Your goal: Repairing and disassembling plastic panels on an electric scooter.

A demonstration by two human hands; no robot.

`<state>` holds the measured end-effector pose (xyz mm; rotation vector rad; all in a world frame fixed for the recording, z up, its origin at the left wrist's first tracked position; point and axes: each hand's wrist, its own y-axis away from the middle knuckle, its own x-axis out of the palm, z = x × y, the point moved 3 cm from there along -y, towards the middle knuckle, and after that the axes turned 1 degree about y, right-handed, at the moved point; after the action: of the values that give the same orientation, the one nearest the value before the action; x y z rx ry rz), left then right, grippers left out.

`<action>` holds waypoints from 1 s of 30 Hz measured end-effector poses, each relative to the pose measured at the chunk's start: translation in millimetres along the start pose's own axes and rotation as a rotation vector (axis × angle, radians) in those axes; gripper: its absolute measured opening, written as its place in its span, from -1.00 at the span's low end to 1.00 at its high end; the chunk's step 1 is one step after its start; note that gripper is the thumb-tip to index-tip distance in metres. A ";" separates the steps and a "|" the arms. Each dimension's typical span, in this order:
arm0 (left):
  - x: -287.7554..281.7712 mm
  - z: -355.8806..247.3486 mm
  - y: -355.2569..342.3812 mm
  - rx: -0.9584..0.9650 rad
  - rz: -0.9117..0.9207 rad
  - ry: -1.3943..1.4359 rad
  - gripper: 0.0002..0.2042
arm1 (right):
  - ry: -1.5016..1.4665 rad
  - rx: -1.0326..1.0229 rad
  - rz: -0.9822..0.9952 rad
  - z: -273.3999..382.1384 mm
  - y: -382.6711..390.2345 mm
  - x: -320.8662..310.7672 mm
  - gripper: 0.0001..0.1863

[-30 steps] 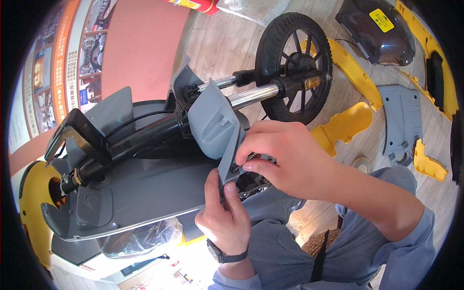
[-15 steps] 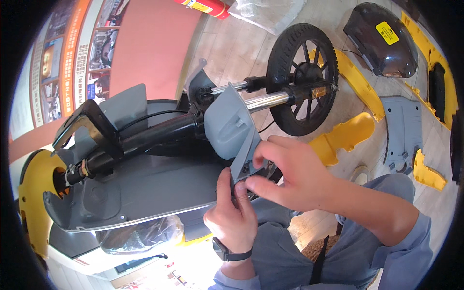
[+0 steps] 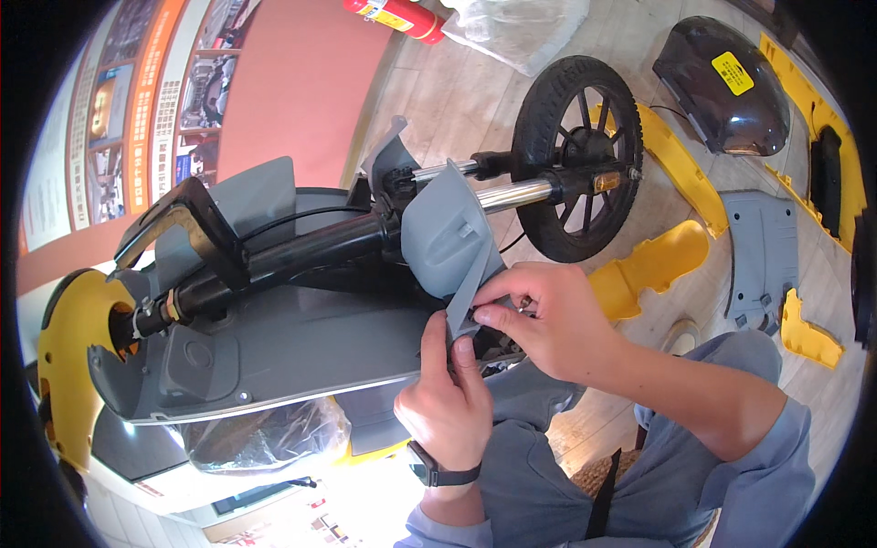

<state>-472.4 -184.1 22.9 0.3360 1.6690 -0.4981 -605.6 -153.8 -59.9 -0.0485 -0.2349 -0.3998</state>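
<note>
A partly dismantled scooter lies on its side, with grey plastic panels, a black steering column (image 3: 301, 260) and a silver-legged fork (image 3: 507, 195) holding the front wheel (image 3: 533, 128). My left hand (image 3: 443, 411) grips the lower tip of a bent grey panel (image 3: 443, 228) between thumb and index finger. My right hand (image 3: 562, 324) has thumb and index pinched at that panel's lower edge, on something small that is mostly hidden. A small metal piece shows among its fingers, too small to name. A long grey deck panel (image 3: 311, 356) runs left from my hands.
Yellow body parts (image 3: 649, 260), a grey cover (image 3: 758, 237) and a smoky dark shell (image 3: 722, 91) lie on the wooden floor. A red cylinder (image 3: 397, 18) and white plastic wrapping (image 3: 512, 27) are at the top. A printed display board (image 3: 137, 110) stands at left.
The scooter and both hands sit farther right in the picture. My right hand's fingers, more spread half a second ago, are pinched together again and slightly higher.
</note>
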 end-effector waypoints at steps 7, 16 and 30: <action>0.6 0.6 1.1 0.008 -0.017 -0.019 -0.68 | -0.131 0.132 -0.200 -8.7 18.7 -7.4 -0.84; 1.3 -4.0 -1.9 0.004 -0.011 0.022 -0.70 | 0.124 0.319 -0.309 -69.1 56.3 17.8 -0.82; 4.1 -0.3 0.5 -0.040 -0.044 0.035 -0.64 | 0.259 0.081 -0.372 -83.6 49.5 23.3 -0.89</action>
<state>-473.0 -183.8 18.8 0.2812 1.7213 -0.4932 -547.3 -124.8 -135.6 0.1286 -0.0012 -0.7604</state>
